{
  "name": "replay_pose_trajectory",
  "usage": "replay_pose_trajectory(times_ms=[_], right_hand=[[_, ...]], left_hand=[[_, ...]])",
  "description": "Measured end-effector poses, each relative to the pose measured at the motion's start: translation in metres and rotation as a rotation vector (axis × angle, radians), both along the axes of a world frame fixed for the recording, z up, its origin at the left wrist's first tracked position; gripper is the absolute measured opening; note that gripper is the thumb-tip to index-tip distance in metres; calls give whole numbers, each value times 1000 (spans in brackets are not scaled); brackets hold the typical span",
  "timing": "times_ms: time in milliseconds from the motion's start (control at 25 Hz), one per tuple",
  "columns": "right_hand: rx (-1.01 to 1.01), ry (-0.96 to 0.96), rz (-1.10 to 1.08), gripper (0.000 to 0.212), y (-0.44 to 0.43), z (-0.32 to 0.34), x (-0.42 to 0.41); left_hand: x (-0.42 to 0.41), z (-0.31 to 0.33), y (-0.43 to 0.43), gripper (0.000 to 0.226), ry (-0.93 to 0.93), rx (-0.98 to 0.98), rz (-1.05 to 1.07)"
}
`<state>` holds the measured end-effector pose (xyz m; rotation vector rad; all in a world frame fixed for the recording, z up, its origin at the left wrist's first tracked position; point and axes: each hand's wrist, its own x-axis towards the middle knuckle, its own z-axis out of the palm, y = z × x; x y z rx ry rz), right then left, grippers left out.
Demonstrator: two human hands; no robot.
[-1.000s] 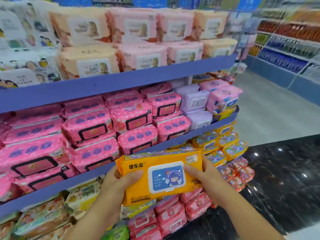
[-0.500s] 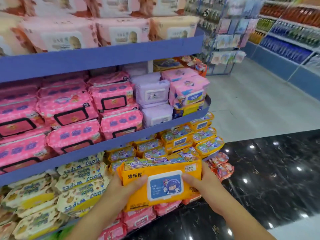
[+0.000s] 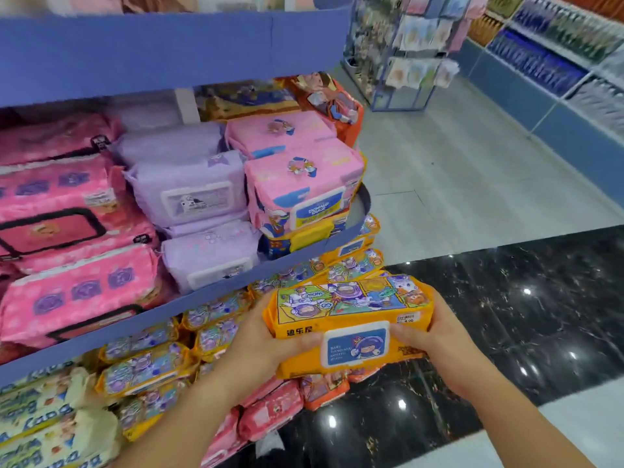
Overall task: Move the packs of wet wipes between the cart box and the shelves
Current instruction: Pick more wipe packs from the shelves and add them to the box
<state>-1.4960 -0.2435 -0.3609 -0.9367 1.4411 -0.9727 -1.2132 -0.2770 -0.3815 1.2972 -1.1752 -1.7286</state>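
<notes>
The orange pack of wet wipes (image 3: pixel 351 327) is held between both hands, with its lid facing the camera. The left hand (image 3: pixel 256 344) has its grip closed round the pack's left end. The right hand (image 3: pixel 437 339) grips the right end, thumb across the front. Just behind are similar orange packs (image 3: pixel 148 366) under a blue shelf (image 3: pixel 202 295), and purple packs (image 3: pixel 189 194) sit above.

You face a shop aisle. Pale grey floor (image 3: pixel 472 170) runs ahead on your right. Nearer you, a glossy black marbled band (image 3: pixel 506 332) crosses it, dotted with white glints (image 3: pixel 526 292) of reflected light. A pale strip (image 3: pixel 591 430) lies at lower right. A wire rack (image 3: pixel 405 62) of hanging goods stands ahead. Blue-based wall shelving (image 3: pixel 557 52), blurred, lines the right side.
</notes>
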Motion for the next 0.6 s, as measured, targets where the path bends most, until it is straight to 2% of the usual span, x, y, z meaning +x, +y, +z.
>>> replay_pose_trajectory(times_ms=[200,360,520,600], right_hand=[[78,-16,-13,77,-48,-23,-84],[120,-2,61,76,-111,-59,-147],[155,41,193,89,-184,-95,-195],[172,70,286,93,-224,-117,-215]], left_hand=[[-75,-25,-56,78,-142,23,-80],[-136,-38,-98,58,-297,28,-92],[-185,-68,-142,62,-450,128,-21],[-205,-84,-163,74,-527,179,14]])
